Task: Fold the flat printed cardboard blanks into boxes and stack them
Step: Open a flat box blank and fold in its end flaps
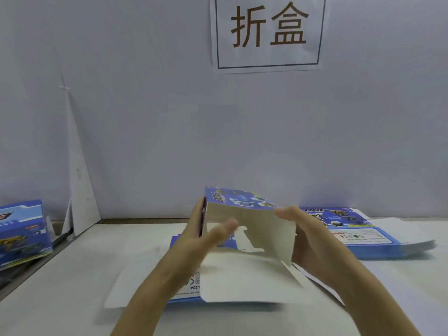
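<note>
At a folding bench under a wall sign (269, 32) at 1 o'clock, a worker is partway through raising one printed blank (264, 229) into a box, held just above the table (72, 275) at about 6 o'clock from where I stand. The left hand (198, 236) lies with straight fingers flat against the blank's outer left wall, its thumb blurred and spread away across the white inside. The right hand (312, 241) pinches the right wall, thumb on the near face at the top edge and fingers behind. The walls stand open and slanted, not squared, and the flaps toward the worker lie flat and untucked (whether the printed sheet beneath is part of this blank or a separate one, I cannot tell). Some boxes appear done: a few folded boxes (21, 238) lie piled at 9 o'clock, at the bench's left edge. Plenty seems left, judging by the thick stack of flat blanks (368, 238) at 3 o'clock, near the right hand. This box looks roughly half formed, with closing and stacking to come.
</note>
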